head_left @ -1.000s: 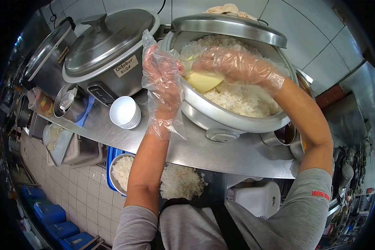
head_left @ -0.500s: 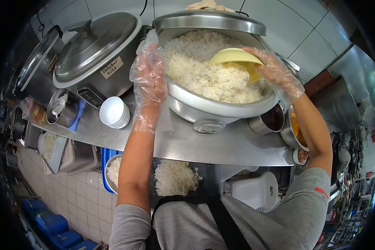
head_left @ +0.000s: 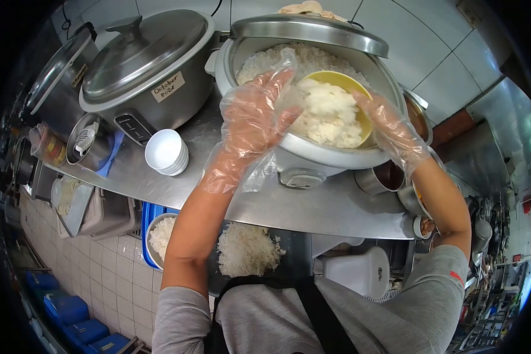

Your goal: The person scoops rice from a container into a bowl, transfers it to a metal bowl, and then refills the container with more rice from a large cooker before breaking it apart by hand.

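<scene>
My right hand (head_left: pixel 389 121), in a clear plastic glove, grips the right rim of a yellow bowl (head_left: pixel 331 76). A heap of white rice (head_left: pixel 327 112) fills the bowl, which is tilted over the front of a large rice cooker (head_left: pixel 312 158). More cooked rice (head_left: pixel 277 58) lies in the cooker behind it. My left hand (head_left: pixel 256 109), gloved too, is over the cooker's left rim with fingers apart and nothing in them. Its thumb reaches close to the bowl's left side.
The cooker's metal lid (head_left: pixel 312 29) rests at its back edge. A closed second cooker (head_left: pixel 153 65) and stacked white bowls (head_left: pixel 166 152) stand to the left. Metal pots (head_left: pixel 374 180) are at right. Below the counter edge, a dark tray (head_left: pixel 298 251) holds rice beside a rice-filled container (head_left: pixel 153 242).
The yellow bowl has turned from mouth down in the rice to mouth up, now loaded with rice. My left hand has moved right, from the cooker's left side toward the bowl.
</scene>
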Demonstrator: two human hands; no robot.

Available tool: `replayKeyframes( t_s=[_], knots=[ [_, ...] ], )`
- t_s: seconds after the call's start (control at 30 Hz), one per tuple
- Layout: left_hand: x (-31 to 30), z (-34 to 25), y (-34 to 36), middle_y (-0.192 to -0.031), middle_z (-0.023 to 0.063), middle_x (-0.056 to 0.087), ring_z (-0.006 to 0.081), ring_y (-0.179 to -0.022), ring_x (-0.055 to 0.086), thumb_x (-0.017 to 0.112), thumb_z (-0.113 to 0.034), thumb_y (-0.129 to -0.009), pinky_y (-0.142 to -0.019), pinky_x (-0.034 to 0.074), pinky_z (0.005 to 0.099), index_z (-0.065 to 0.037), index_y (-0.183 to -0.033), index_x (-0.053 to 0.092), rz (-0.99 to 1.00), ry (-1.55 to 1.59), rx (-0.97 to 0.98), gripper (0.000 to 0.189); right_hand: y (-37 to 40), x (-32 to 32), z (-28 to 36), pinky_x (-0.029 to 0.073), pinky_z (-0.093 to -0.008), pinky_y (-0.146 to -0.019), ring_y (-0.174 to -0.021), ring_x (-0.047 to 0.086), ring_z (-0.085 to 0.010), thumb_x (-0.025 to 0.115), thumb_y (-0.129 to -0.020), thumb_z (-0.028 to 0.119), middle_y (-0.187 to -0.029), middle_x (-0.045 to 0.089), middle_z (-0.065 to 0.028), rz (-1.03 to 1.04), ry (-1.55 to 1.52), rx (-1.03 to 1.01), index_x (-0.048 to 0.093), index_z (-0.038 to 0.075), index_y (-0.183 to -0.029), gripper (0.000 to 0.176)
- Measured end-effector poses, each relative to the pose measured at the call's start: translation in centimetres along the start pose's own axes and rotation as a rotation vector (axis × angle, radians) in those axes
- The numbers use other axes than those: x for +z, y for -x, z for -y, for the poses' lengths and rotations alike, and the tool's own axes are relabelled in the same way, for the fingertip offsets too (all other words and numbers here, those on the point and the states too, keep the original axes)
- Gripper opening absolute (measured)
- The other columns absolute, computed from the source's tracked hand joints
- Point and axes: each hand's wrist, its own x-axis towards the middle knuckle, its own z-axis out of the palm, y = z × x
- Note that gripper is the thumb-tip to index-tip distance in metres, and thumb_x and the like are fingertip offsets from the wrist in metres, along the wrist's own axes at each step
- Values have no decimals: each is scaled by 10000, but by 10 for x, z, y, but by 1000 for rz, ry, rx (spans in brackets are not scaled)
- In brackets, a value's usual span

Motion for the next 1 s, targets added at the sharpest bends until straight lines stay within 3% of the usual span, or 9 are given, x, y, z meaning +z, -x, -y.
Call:
replayKeyframes(
  t_s=[0.17, 0.37, 0.47, 0.63, 0.67, 0.77, 0.9, 0.97, 1.0],
  knots=[
    [-2, -6, -6, -1269, 249, 487, 397, -1087, 527, 494, -563, -841, -923, 410, 445, -124, -1349, 428, 142, -21, -75, 675, -14, 41, 28, 455, -267, -795, -1016, 526, -165, 435, -889, 593, -1102, 572, -99, -3, -59, -89, 445, 38, -1282, 680],
    [-3, -10, -22, -1326, 229, 449, 377, -1091, 542, 520, -524, -844, -932, 424, 423, -104, -1354, 418, 195, -149, -125, 669, -63, 45, 13, 564, -347, -714, -1061, 565, -196, 489, -860, 592, -1199, 537, -125, 166, -455, 170, 436, 86, -1303, 675],
    [0, -16, -42, -1344, 229, 431, 381, -1156, 501, 515, -525, -850, -977, 399, 432, -88, -1340, 428, 278, -103, -217, 662, -66, 34, -11, 581, -391, -707, -1037, 586, -221, 510, -877, 529, -1217, 523, -120, 222, -564, 2, 441, 93, -1297, 609],
    [26, -35, -52, -1187, 227, 559, 358, -1129, 523, 544, -554, -811, -976, 393, 449, -79, -1213, 551, 1, 310, -128, 622, -41, 8, -25, 571, -508, -723, -967, 599, -270, 514, -913, 411, -1117, 545, -115, 91, -668, -110, 445, 66, -1256, 491],
    [13, -47, -58, -1113, 208, 602, 341, -1089, 550, 567, -541, -791, -957, 416, 432, -63, -1150, 589, 199, 278, -198, 598, -32, 1, -26, 566, -500, -754, -1011, 574, -288, 524, -919, 350, -1131, 527, -109, 107, -557, -161, 421, 73, -1268, 458],
    [-36, -78, -49, -1065, 207, 611, 348, -1034, 574, 572, -507, -783, -895, 454, 459, -14, -1072, 625, 108, 196, -223, 574, -22, -34, -31, 550, -451, -795, -1042, 562, -284, 507, -923, 322, -1181, 523, -130, 31, -430, -158, 420, 63, -1279, 450],
    [-70, -88, 5, -1075, 239, 586, 393, -1014, 564, 573, -486, -784, -844, 469, 502, 7, -1020, 635, -283, -150, 33, 550, 25, 2, 7, 546, -413, -820, -1045, 569, -273, 517, -918, 294, -1210, 534, -143, 38, -688, -116, 439, 42, -1272, 441],
    [-100, -85, 44, -1138, 242, 548, 469, -1065, 503, 609, -481, -758, -865, 406, 600, 5, -1054, 612, -311, -143, -58, 569, 42, 27, 6, 530, -399, -826, -1049, 566, -250, 479, -933, 292, -1207, 546, -130, 161, -735, -141, 463, 18, -1244, 415],
    [-118, -81, 64, -1155, 236, 537, 487, -1080, 488, 628, -475, -745, -874, 390, 625, -1, -1074, 599, -343, -73, -109, 578, 52, 61, 8, 519, -391, -840, -1038, 570, -241, 512, -913, 295, -1186, 555, -123, 34, -660, -90, 481, 21, -1228, 419]
  ],
)
